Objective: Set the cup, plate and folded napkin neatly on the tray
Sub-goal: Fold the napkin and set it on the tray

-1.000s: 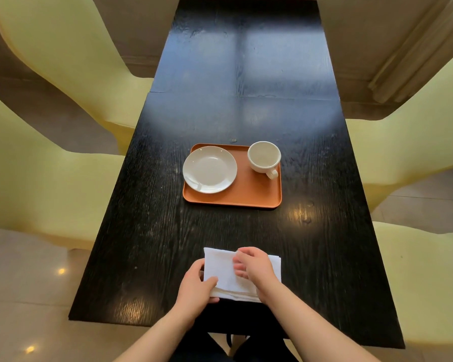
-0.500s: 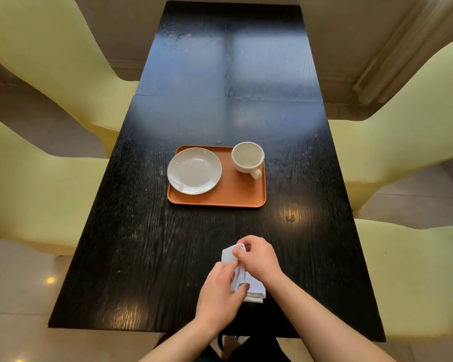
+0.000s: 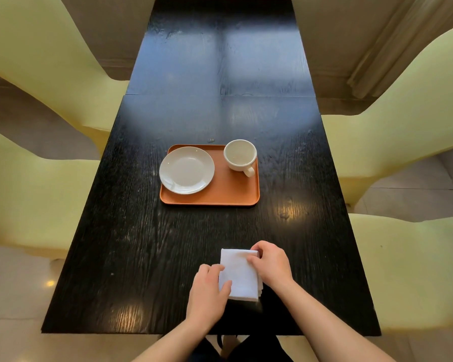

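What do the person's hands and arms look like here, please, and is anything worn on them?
Both arms are bare right to the bottom of the picture, with no sleeve in sight. The left hand and the right hand wear no gloves, and no watch, bracelet or ring shows on the parts in view. The fingernails look short and unpainted, though they are small in this view.

We find no words, no labels, no brands, no numbers, nothing readable on anything in our view
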The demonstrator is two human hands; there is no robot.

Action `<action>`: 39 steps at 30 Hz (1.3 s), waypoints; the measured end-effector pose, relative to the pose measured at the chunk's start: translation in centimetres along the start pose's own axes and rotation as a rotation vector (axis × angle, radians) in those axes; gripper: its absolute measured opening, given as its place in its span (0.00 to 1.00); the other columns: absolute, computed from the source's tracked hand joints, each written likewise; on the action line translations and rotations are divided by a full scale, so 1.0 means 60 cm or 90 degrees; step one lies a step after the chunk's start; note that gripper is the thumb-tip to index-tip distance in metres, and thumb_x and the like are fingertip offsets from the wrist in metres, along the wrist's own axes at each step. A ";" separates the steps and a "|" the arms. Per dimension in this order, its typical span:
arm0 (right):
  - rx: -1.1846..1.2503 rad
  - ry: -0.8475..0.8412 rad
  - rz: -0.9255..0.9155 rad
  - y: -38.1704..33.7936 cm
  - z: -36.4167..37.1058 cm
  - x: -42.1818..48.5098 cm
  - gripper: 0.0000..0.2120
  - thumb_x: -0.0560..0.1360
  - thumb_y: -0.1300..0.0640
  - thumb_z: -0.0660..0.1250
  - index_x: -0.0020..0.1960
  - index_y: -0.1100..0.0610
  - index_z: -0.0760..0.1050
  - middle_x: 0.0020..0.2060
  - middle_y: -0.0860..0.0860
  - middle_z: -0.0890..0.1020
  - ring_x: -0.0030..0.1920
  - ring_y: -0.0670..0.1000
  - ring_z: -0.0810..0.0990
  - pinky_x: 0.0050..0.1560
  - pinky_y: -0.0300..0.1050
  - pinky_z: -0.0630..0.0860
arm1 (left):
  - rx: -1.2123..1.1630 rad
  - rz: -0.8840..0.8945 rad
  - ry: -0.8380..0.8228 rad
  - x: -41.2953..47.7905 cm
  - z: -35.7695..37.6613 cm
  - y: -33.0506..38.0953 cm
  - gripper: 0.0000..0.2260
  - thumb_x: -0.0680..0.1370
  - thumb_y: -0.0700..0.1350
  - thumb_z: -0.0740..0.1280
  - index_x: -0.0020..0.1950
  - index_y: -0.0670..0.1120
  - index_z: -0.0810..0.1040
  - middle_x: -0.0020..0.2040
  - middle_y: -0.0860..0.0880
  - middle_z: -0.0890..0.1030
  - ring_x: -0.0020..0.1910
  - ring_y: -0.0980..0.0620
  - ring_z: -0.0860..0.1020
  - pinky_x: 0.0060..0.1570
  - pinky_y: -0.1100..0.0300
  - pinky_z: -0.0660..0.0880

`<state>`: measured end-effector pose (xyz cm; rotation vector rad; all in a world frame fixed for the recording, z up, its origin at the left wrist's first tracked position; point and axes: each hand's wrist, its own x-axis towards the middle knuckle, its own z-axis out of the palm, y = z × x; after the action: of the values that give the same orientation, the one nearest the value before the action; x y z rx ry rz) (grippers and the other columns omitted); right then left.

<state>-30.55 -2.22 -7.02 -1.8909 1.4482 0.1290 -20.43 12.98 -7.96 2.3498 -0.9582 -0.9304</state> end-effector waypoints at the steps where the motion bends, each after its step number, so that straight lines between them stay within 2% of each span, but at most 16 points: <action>1: -0.001 0.005 0.000 0.001 0.001 0.001 0.03 0.78 0.56 0.71 0.50 0.53 0.81 0.46 0.48 0.83 0.46 0.46 0.79 0.41 0.37 0.71 | -0.010 -0.015 0.000 0.002 0.000 0.001 0.20 0.79 0.53 0.67 0.70 0.52 0.71 0.58 0.53 0.73 0.54 0.56 0.74 0.51 0.62 0.73; 5: 0.012 0.020 0.015 0.011 0.010 0.000 0.03 0.77 0.57 0.71 0.51 0.53 0.80 0.46 0.48 0.83 0.46 0.47 0.79 0.40 0.37 0.70 | 0.002 -0.025 -0.030 0.010 0.005 0.005 0.24 0.77 0.51 0.68 0.72 0.54 0.65 0.57 0.52 0.72 0.52 0.53 0.76 0.51 0.57 0.76; 11: 0.001 0.062 0.029 0.020 0.024 -0.002 0.08 0.76 0.57 0.74 0.52 0.52 0.77 0.47 0.48 0.79 0.44 0.46 0.77 0.37 0.33 0.68 | 0.040 -0.007 -0.040 0.013 0.012 0.009 0.28 0.76 0.48 0.69 0.73 0.55 0.60 0.54 0.53 0.68 0.50 0.54 0.72 0.47 0.61 0.72; 14: -0.006 0.059 0.034 0.030 0.024 -0.004 0.10 0.75 0.55 0.75 0.54 0.52 0.77 0.47 0.48 0.80 0.44 0.46 0.78 0.39 0.37 0.73 | 0.057 0.004 -0.037 0.015 0.013 0.012 0.30 0.76 0.48 0.69 0.73 0.55 0.58 0.55 0.52 0.68 0.51 0.53 0.72 0.48 0.58 0.75; 17: 0.020 0.057 0.031 0.040 0.022 -0.009 0.16 0.75 0.53 0.75 0.61 0.53 0.76 0.47 0.48 0.80 0.45 0.47 0.79 0.41 0.38 0.72 | 0.135 0.040 -0.019 0.018 0.015 0.011 0.34 0.75 0.48 0.70 0.76 0.54 0.55 0.65 0.49 0.65 0.61 0.51 0.69 0.52 0.57 0.77; 20: 0.041 0.053 0.019 0.055 0.020 -0.022 0.20 0.75 0.52 0.75 0.65 0.53 0.76 0.47 0.47 0.81 0.46 0.46 0.79 0.45 0.38 0.75 | 0.223 0.146 -0.024 0.025 0.020 0.008 0.32 0.77 0.46 0.67 0.77 0.52 0.55 0.78 0.46 0.56 0.76 0.46 0.59 0.65 0.54 0.73; 23: 0.058 0.032 0.004 0.069 0.023 -0.034 0.16 0.76 0.53 0.75 0.62 0.52 0.78 0.45 0.46 0.81 0.46 0.46 0.80 0.47 0.42 0.79 | 0.284 0.222 -0.057 0.031 0.022 0.005 0.28 0.79 0.45 0.63 0.77 0.50 0.58 0.82 0.45 0.54 0.80 0.45 0.52 0.68 0.52 0.69; 27: 0.065 0.079 -0.010 0.062 0.025 -0.031 0.06 0.77 0.54 0.73 0.54 0.52 0.82 0.42 0.44 0.82 0.43 0.44 0.80 0.43 0.38 0.78 | 0.308 0.255 -0.050 0.033 0.021 0.000 0.25 0.79 0.47 0.64 0.76 0.48 0.64 0.81 0.43 0.59 0.81 0.43 0.55 0.64 0.50 0.72; 31: 0.066 0.085 0.000 0.055 0.028 -0.021 0.03 0.77 0.55 0.73 0.50 0.52 0.81 0.41 0.45 0.82 0.43 0.47 0.81 0.44 0.43 0.79 | 0.361 0.300 -0.054 0.031 0.019 -0.014 0.27 0.79 0.49 0.65 0.77 0.44 0.66 0.81 0.40 0.59 0.80 0.41 0.57 0.73 0.45 0.67; 33: 0.065 0.084 -0.004 0.057 0.028 -0.021 0.07 0.77 0.56 0.73 0.54 0.52 0.81 0.42 0.46 0.81 0.44 0.47 0.81 0.45 0.43 0.79 | 0.412 0.335 -0.041 0.030 0.020 -0.023 0.27 0.78 0.51 0.67 0.76 0.43 0.69 0.80 0.40 0.62 0.79 0.41 0.61 0.73 0.43 0.67; 36: 0.029 0.072 -0.102 0.062 0.025 -0.020 0.23 0.77 0.61 0.72 0.71 0.52 0.75 0.53 0.47 0.79 0.47 0.46 0.79 0.49 0.42 0.77 | 0.448 0.392 -0.040 0.031 0.024 -0.037 0.27 0.79 0.52 0.66 0.77 0.47 0.67 0.80 0.40 0.61 0.79 0.40 0.60 0.73 0.41 0.66; 39: -0.074 0.013 -0.217 0.064 0.021 -0.014 0.22 0.79 0.65 0.67 0.72 0.57 0.74 0.57 0.51 0.77 0.50 0.52 0.80 0.51 0.47 0.79 | 0.460 0.398 -0.056 0.034 0.028 -0.048 0.28 0.79 0.53 0.64 0.78 0.49 0.64 0.80 0.40 0.60 0.79 0.40 0.58 0.74 0.42 0.63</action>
<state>-33.76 -1.14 -9.41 -2.2109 1.1311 0.0315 -19.30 13.18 -11.66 2.2536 -2.1833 -0.4709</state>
